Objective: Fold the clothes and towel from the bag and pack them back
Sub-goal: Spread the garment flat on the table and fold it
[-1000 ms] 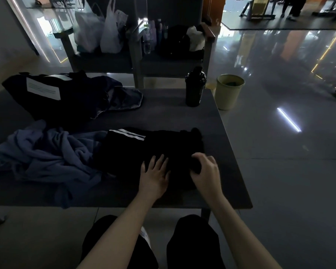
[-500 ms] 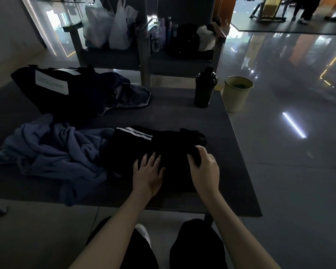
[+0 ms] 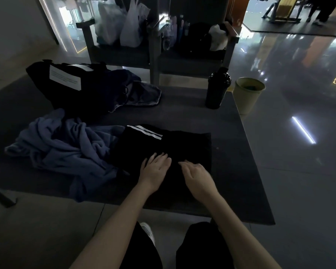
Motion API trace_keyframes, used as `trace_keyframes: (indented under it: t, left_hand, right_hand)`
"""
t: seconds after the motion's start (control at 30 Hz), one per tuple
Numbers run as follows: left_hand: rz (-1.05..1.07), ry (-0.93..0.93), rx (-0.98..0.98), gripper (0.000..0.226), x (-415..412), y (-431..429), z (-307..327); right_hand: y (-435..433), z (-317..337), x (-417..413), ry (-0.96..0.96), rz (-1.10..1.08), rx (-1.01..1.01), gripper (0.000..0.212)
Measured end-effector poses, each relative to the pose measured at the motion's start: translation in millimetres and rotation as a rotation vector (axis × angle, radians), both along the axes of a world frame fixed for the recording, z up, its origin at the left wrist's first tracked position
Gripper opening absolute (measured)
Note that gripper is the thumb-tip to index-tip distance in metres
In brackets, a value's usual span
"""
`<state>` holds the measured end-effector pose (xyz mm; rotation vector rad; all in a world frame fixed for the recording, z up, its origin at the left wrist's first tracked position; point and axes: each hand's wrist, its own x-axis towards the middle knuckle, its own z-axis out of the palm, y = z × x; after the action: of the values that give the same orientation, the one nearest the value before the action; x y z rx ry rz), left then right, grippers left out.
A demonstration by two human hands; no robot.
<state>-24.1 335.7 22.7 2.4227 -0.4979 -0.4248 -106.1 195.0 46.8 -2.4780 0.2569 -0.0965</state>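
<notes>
Blue towel crumpled just L of black garment, both hands' fingers flat on it, holding nothing.

A dark table carries a black shaker bottle upright near its far right corner. Just past that corner, a pale green bin stands on the glossy floor. Behind the table, a dark bench holds white plastic bags and what may be several bottles.
</notes>
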Motion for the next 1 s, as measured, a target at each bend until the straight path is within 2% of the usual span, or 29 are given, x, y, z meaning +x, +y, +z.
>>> trace_keyframes:
  t: [0.07,0.13,0.2,0.27,0.37,0.4,0.47,0.53,0.57,0.63,0.73,0.83,0.93,1.0]
  left_hand:
    - [-0.029,0.044,0.032,0.066,0.7,-2.7,6.4]
    - [-0.048,0.057,0.171,0.081,0.5,-11.1,12.5]
    - [-0.045,0.046,0.313,0.086,-3.4,-24.1,18.3]
    - [-0.044,0.021,0.369,0.082,-8.4,-34.6,20.8]
    - [-0.032,-0.034,0.353,0.079,-9.2,-41.2,19.1]
    - [-0.029,-0.101,0.333,0.078,-10.7,-42.7,18.6]
    - [-0.043,-0.422,0.308,0.067,-18.3,-46.5,20.8]
    - [-0.192,-0.738,0.243,0.03,-29.6,-52.2,15.7]
    - [-0.295,-0.804,0.217,0.017,-35.0,-52.4,15.9]
    - [-0.394,-0.772,0.189,0.03,-42.4,-49.9,9.8]
    - [-0.409,-0.566,0.121,0.035,-47.1,-43.0,12.4]
    - [-0.47,-0.4,0.263,0.053,-50.6,-34.3,22.7]
    - [-0.571,-0.325,0.443,0.083,-56.0,-29.2,28.2]
    - [-0.625,-0.342,0.519,0.096,-59.4,-26.5,26.3]
  right_hand:
    - [-15.6,6.6,4.5,-0.072,-0.026,-0.014,0.038]
    - [-32.0,7.4,12.3,-0.066,0.04,-0.258,0.046]
    - [-45.4,3.3,19.5,0.087,0.099,-0.42,0.052]
    - [-54.0,-3.5,20.4,0.257,0.083,-0.458,0.056]
    - [-59.0,-13.1,10.0,0.308,0.006,-0.472,0.062]
    - [-59.4,-14.2,5.0,0.302,-0.012,-0.496,0.063]
    - [-61.3,-14.6,-5.4,0.288,-0.039,-0.544,0.065]
    - [-64.1,-13.6,-16.8,0.275,-0.066,-0.589,0.066]
    - [-65.4,-13.0,-23.1,0.273,-0.081,-0.613,0.066]
    - [-68.3,-11.0,-35.8,0.282,-0.103,-0.644,0.066]
    - [-69.6,-4.4,-52.3,0.29,-0.112,-0.655,0.064]
    - [-68.6,3.2,-67.2,0.274,-0.073,-0.648,0.057]
    - [-73.7,7.0,-75.4,0.103,0.018,-0.617,0.047]
    - [-82.5,7.3,-77.3,0.082,0.086,-0.595,0.054]
